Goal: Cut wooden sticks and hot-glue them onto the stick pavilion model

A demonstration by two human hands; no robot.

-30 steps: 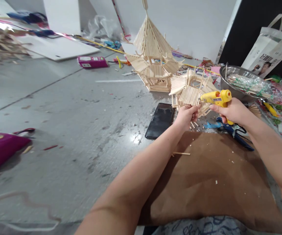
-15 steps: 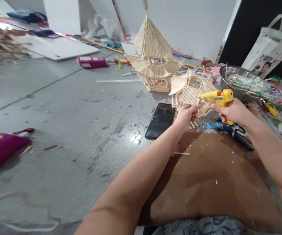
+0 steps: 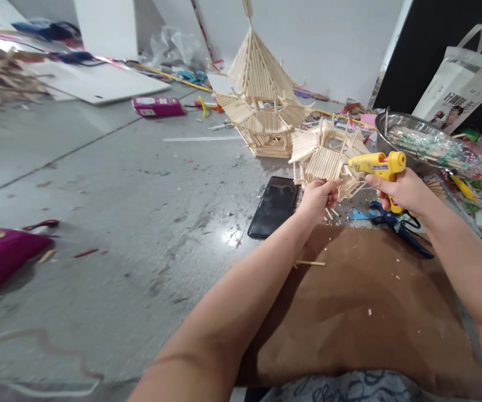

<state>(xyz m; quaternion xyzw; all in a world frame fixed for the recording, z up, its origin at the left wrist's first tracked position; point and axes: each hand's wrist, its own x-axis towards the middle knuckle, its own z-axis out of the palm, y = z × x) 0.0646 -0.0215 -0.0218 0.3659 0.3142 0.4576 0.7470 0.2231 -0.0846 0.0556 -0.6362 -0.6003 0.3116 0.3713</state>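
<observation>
A yellow hot glue gun [image 3: 377, 163] is in my right hand [image 3: 404, 192], fingers wrapped round its handle, nozzle pointing left. The nozzle is close to the near roof panel of a small pavilion model [image 3: 324, 162] built of thin wooden sticks. My left hand [image 3: 321, 196] is closed in a pinch at the lower edge of that panel; whatever lies between its fingertips is too small to make out. Behind stands a taller stick pagoda [image 3: 261, 84] with a pointed roof. Left of my left hand lies a black phone [image 3: 273, 206].
Blue-handled scissors [image 3: 404, 229] lie right of the model, by a brown sheet [image 3: 362, 312] with a loose stick [image 3: 310, 263]. A metal bowl [image 3: 385, 125] with bagged sticks stands at the right, a white bag [image 3: 450, 84] behind it. Purple boxes [image 3: 159, 106] sit on the left.
My right hand has moved the glue gun slightly right, drawing its nozzle back from the panel. My left hand and the pavilion model look unmoved.
</observation>
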